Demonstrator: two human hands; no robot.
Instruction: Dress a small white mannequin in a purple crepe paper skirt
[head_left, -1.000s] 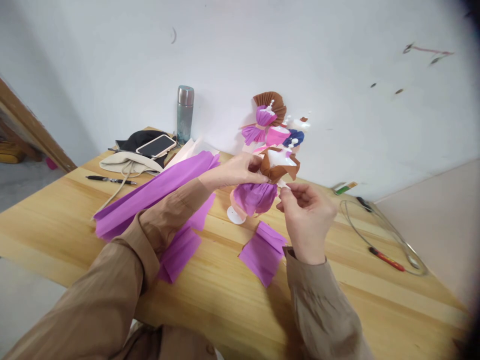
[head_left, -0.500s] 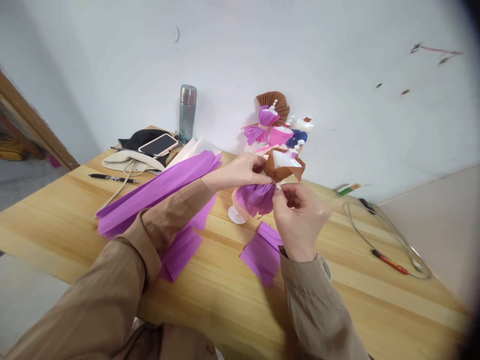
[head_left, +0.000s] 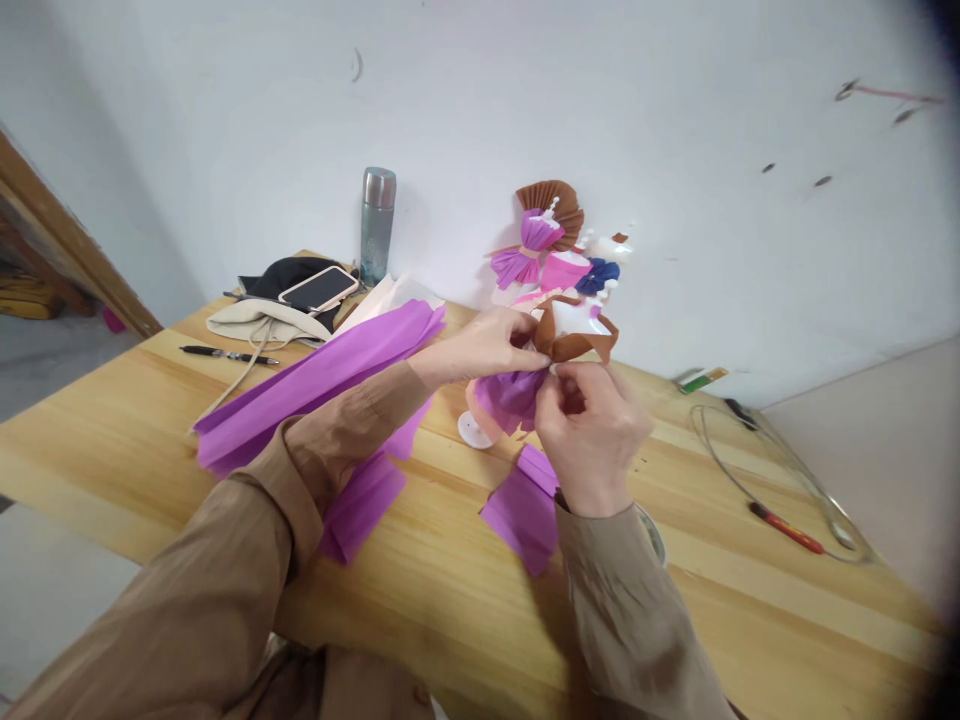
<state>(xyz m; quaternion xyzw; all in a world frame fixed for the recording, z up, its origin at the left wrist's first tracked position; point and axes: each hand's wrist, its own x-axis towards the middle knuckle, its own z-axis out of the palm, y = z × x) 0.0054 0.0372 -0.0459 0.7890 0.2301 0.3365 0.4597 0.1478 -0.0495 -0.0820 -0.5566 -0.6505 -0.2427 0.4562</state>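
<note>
A small white dress-form mannequin (head_left: 576, 318) leans between my hands, dressed in a brown paper bodice (head_left: 561, 342) and a gathered purple paper skirt (head_left: 504, 402). Its round white base (head_left: 475, 431) shows at the lower left, so the figure is tilted. My left hand (head_left: 491, 345) comes in from the left, thumb and fingers closed on the paper dress at the waist. On the other side, my right hand (head_left: 591, 425) pinches at the same waist, its fingertips touching the purple gathers. Anything small within that pinch is hidden. A purple paper piece (head_left: 521, 510) lies below the right hand.
Long purple paper (head_left: 315, 385) lies under my left forearm. Behind it are a phone (head_left: 319, 289), a beige cloth bag (head_left: 262, 322), a pen (head_left: 229, 355) and a flask (head_left: 377, 228). More dressed figures (head_left: 541, 232) stand by the wall. A red-handled cabled tool (head_left: 786, 527) lies right.
My right hand has shifted slightly left and closer in at the waist, covering more of the purple skirt. The left hand keeps its hold. The camera view has moved slightly.
</note>
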